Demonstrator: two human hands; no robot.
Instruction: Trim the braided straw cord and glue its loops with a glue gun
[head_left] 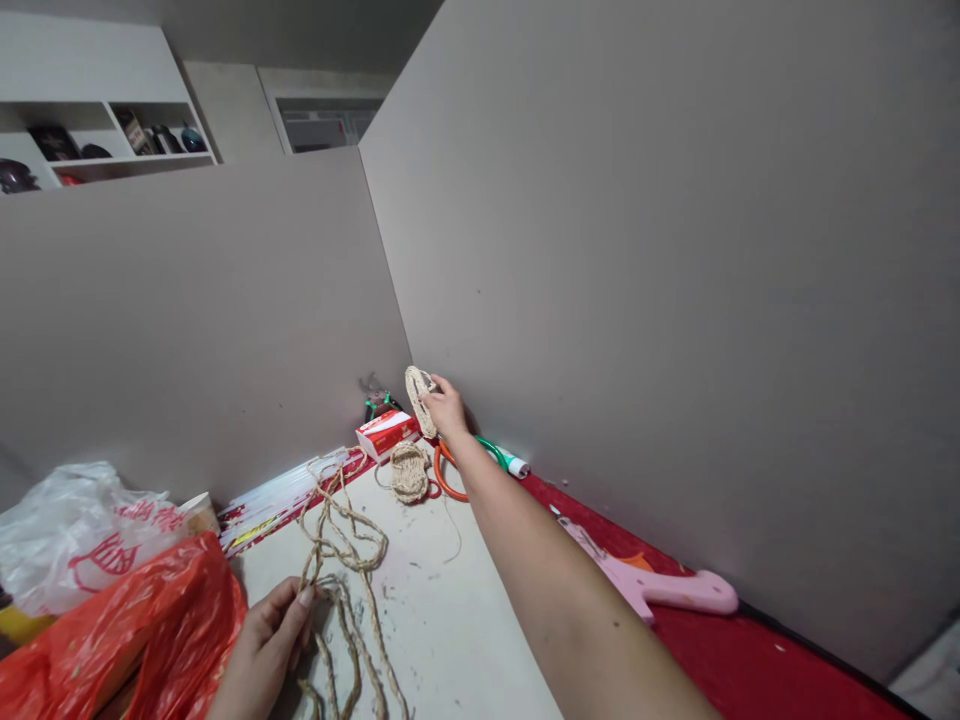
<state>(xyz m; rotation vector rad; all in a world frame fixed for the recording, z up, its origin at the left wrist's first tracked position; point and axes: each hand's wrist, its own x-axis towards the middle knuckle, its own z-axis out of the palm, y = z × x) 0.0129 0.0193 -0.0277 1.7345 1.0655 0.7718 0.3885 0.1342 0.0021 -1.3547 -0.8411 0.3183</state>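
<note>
My left hand [266, 640] pinches a length of braided straw rope [361, 552] between thumb and fingers. Loose loops of the rope lie on a whitish board [469, 610], and several strands run down toward the near edge. At the far corner my right hand [447, 408] has its fingers closed on an oval coiled straw piece [417, 402], which is tilted up on edge. A second, smaller woven straw piece [409, 473] lies flat just in front of it. Near my right wrist are an orange ring-shaped handle [442, 478] and a green curved thing [493, 452].
Grey panels [187, 330] meet behind the corner. Green-handled pliers [381, 402] and a red-and-white box [387, 433] stand there. Clear sticks [279, 498], a white plastic bag [97, 545] and a red bag [176, 625] lie left. A pink glue gun [679, 590] rests right on red cloth.
</note>
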